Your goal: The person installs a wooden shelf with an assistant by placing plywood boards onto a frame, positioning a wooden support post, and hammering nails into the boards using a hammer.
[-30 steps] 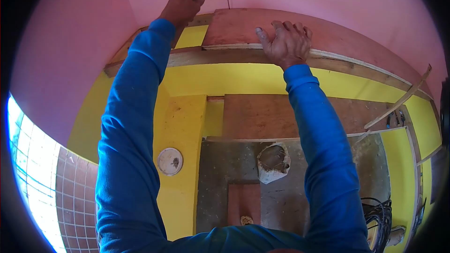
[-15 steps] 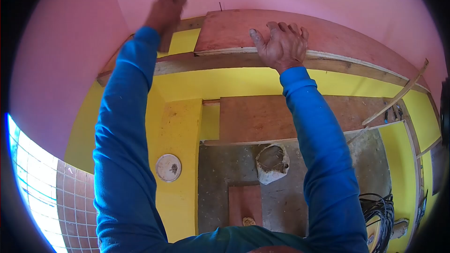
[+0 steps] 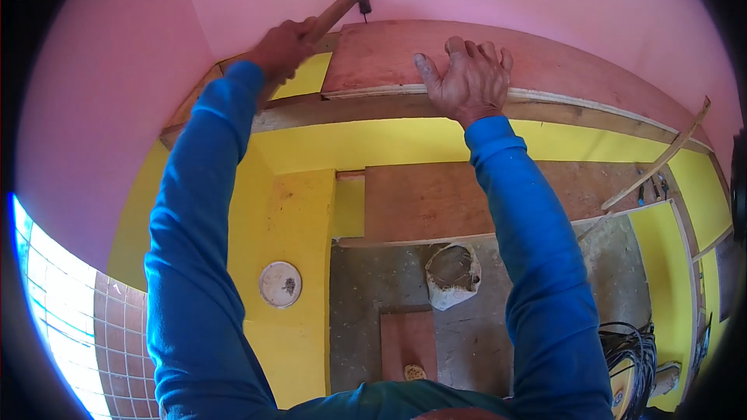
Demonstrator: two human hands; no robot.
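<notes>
My left hand (image 3: 284,50) is wrapped round the wooden handle of a claw hammer (image 3: 334,14). The hammer's head is at the top of a thin nail (image 3: 366,19), which stands upright at the back edge of the reddish plywood board (image 3: 389,47) beside the pink wall. Pressed flat on that board's front edge is my right hand (image 3: 469,79), its fingers spread and nothing in it. A wooden beam (image 3: 299,111) runs beneath the board's front edge.
Below lies a second plywood shelf (image 3: 436,198) with small tools at its right end. A curved wooden strip (image 3: 661,157) leans at the right. Lower down are a white sack (image 3: 453,295), a round white lid (image 3: 280,284) and coiled black cable (image 3: 634,358).
The hammer has come down from above, out of view, onto the nail, still in my left hand. My right hand has stayed on the board. The view has shifted slightly.
</notes>
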